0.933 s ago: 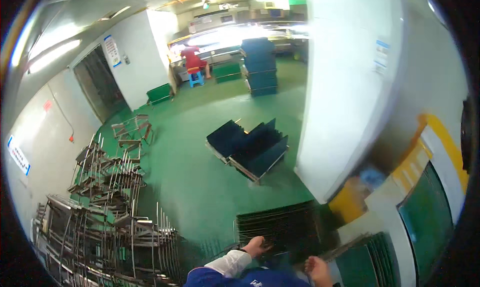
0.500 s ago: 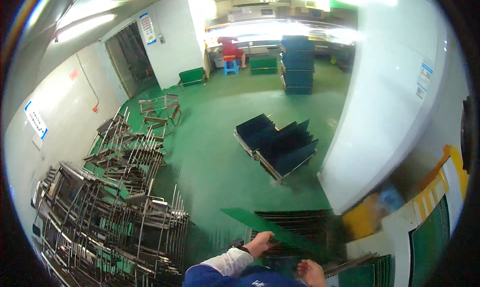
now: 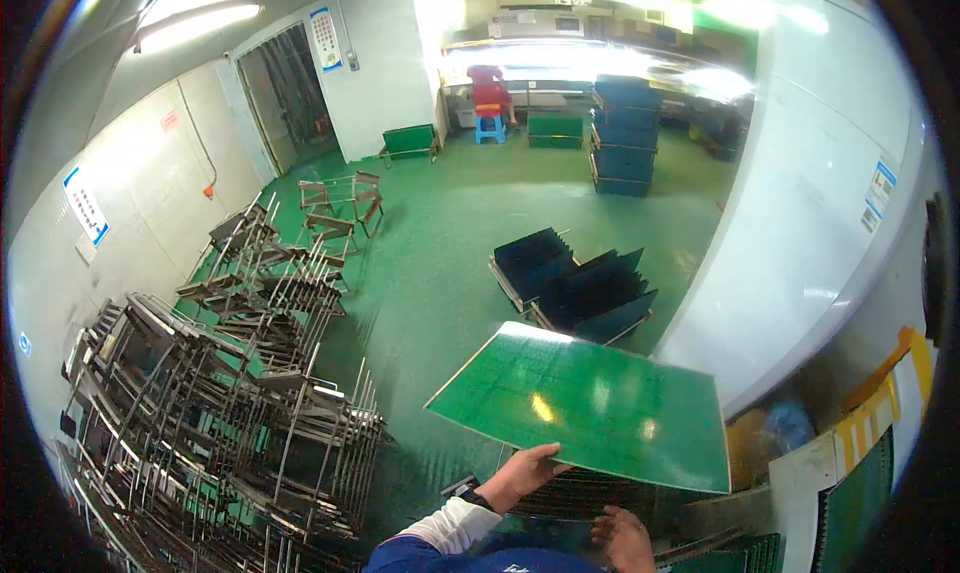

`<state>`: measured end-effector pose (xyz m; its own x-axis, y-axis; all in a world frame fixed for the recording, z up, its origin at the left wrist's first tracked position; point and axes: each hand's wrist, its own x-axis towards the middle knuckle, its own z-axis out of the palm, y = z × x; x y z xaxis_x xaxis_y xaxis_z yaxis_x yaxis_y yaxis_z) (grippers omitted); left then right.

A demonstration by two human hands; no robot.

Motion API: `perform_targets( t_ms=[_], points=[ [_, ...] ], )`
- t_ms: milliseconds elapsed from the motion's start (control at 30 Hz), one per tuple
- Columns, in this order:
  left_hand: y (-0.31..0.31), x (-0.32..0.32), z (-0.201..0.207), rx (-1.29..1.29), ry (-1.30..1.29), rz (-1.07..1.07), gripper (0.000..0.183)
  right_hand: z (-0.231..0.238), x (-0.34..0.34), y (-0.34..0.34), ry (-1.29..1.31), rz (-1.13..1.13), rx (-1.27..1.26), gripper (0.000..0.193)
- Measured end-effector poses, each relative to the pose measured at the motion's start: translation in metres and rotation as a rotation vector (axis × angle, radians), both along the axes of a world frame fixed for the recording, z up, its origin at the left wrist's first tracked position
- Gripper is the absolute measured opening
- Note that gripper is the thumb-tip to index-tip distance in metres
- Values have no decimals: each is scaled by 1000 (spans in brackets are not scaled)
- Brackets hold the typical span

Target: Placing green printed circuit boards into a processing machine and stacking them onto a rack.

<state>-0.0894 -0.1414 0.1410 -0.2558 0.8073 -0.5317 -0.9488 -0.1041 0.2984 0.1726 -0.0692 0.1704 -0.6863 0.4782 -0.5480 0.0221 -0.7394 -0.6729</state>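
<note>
My left hand [image 3: 522,476] grips the near edge of a large green circuit board panel [image 3: 590,403], thumb on top. The panel is a thin, glossy rectangle, tilted so its broad face shows, with ceiling light reflecting off it. Off to the right and lower, my right hand [image 3: 622,538] is apart from the panel, fingers loosely bent and spread, with nothing seen in it. Beneath the panel, a rack of dark upright boards [image 3: 570,495] is partly covered by it. Beside my right hand stand more green boards [image 3: 735,555] in a rack.
Piled metal racks [image 3: 220,423] crowd the left side. Racks of dark boards [image 3: 570,283] stand ahead on the green floor, with a stack of dark racks [image 3: 624,138] farther back. A white wall [image 3: 780,193] rises at right. A person in red [image 3: 488,88] sits at a far bench.
My left hand has raised and turned the panel from nearly edge-on above the rack to showing its broad face. My right hand stays low, its fingers now looser. The view has shifted slightly.
</note>
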Motion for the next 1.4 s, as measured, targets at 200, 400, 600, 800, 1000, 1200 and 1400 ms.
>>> perform_targets(
  t_ms=[200, 400, 600, 800, 1000, 1200, 1400],
  points=[
    [3, 9, 10, 149, -17, -197, 37, 33, 1, -13, 52, -85, 48, 44],
    [16, 28, 71, 94, 14, -492, 48, 7, 4, -6, 118, -65, 84, 40],
    [35, 60, 5, 283, 314, -514, 50, -15, 43, -17, 70, -117, 183, 28],
    [57, 145, 9, 353, 422, -821, 51, -32, 109, -52, 176, -270, 234, 30],
    [73, 251, 32, 400, 386, -1097, 43, 3, 195, -95, 209, -521, 256, 32],
    [49, 361, 49, 484, 228, -1336, 41, 15, 286, -160, 191, -632, 531, 43],
    [58, 409, -46, 442, 563, -1571, 38, -6, 336, -180, 76, -859, 218, 41]
  ],
)
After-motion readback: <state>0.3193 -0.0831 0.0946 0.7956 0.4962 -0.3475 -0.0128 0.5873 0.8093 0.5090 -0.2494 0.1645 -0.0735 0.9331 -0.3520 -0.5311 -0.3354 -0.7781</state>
